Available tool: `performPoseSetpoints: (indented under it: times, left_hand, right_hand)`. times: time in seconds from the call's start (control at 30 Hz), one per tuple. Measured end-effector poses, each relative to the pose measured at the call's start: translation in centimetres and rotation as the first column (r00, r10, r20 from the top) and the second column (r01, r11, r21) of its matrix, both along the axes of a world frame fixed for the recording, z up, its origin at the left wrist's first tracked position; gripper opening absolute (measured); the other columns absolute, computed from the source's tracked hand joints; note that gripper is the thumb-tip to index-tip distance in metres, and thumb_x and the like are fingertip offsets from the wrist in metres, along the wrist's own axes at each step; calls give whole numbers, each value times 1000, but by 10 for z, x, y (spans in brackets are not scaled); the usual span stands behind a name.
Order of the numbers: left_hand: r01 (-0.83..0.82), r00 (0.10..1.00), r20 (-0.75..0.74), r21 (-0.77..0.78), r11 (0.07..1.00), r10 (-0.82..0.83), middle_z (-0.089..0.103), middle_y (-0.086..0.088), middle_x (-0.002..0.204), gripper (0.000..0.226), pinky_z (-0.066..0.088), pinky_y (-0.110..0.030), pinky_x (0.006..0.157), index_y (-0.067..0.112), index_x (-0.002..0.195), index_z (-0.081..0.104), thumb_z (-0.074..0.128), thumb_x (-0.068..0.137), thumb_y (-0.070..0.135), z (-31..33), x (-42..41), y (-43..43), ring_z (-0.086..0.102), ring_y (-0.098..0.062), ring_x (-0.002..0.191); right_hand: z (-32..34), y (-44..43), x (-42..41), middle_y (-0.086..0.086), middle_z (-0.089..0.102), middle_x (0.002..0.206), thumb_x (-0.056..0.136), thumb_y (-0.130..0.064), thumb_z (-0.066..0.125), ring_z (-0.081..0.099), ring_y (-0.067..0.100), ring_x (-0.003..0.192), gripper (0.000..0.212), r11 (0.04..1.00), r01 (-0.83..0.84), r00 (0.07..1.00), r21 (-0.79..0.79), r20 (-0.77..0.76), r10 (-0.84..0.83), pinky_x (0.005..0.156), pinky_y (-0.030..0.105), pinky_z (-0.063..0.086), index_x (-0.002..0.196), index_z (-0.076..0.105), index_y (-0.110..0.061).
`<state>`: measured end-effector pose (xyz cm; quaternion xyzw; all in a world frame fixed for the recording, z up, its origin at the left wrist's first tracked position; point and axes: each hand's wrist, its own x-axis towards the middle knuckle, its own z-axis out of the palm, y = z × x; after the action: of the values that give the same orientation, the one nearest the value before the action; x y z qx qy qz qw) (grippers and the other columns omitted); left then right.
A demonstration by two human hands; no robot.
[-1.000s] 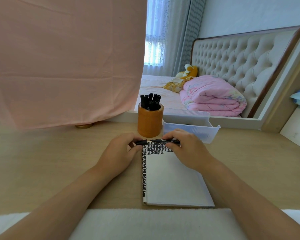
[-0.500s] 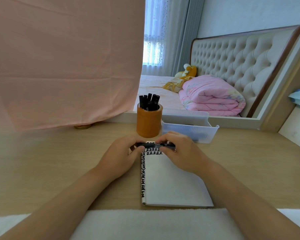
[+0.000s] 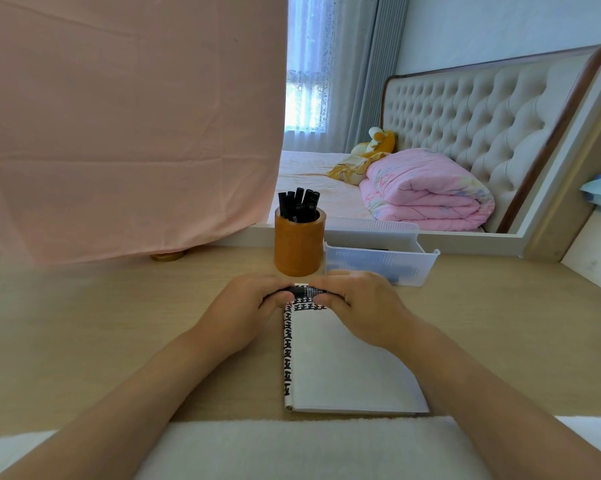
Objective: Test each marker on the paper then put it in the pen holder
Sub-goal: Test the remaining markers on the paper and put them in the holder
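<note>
Your left hand [image 3: 254, 303] and right hand [image 3: 357, 303], wider apart a second ago, now pinch the marker [image 3: 307, 291] by its ends over the far edge of the paper [image 3: 344, 368], apparently sealing it shut, which would leave it ready for the pen holder [image 3: 299, 247] beyond.

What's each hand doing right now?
Left hand: closed, pinching the left end of the black marker.
Right hand: closed, gripping the right end of that marker.
</note>
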<state>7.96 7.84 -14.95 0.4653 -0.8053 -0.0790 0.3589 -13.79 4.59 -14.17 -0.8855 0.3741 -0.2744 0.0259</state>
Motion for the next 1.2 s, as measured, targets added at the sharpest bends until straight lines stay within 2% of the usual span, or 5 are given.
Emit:
performPoseSetpoints:
  times: [0.23,0.5,0.7,1.0,1.2]
  left_hand:
    - [5,996,94,-8,1000,-5,51,32,80,18,34,-11,70,30,110,70,56,98,27,5,-1,-1,52,7,83]
    - [-51,997,60,-16,999,51,47,29,114,33,38,-13,77,42,130,50,53,97,40,11,-5,-5,49,6,103]
    - [-163,980,-129,-69,984,153,40,12,128,45,43,-31,98,29,140,42,56,97,33,40,-5,-45,45,-3,115]
    - [-183,856,-450,197,963,254,29,7,154,83,32,-43,114,29,149,24,70,83,48,44,-20,-114,29,-15,141]
    - [-84,862,-470,243,966,193,26,12,157,99,27,-43,117,40,151,15,62,68,66,40,-17,-135,22,-9,144]
  right_hand:
    - [7,6,0,-12,60,86,102,-35,49,56,10,84,17,902,4,1000,431,0,-5,77,31,46,110,64,-34]
    - [15,0,-2,-13,53,112,104,-27,44,53,12,105,26,893,16,1000,449,9,-22,96,30,45,126,56,-33]
    - [43,-23,-5,-6,62,89,100,-14,54,55,10,79,16,887,-35,911,460,381,-161,70,19,41,106,64,-26]
    - [95,-91,11,1,70,103,95,-10,62,69,21,96,17,932,75,656,355,686,-314,89,46,56,102,61,-25]
    - [85,-127,31,-4,65,97,94,-7,61,67,23,99,18,917,112,732,384,591,-337,92,46,56,108,61,-19]
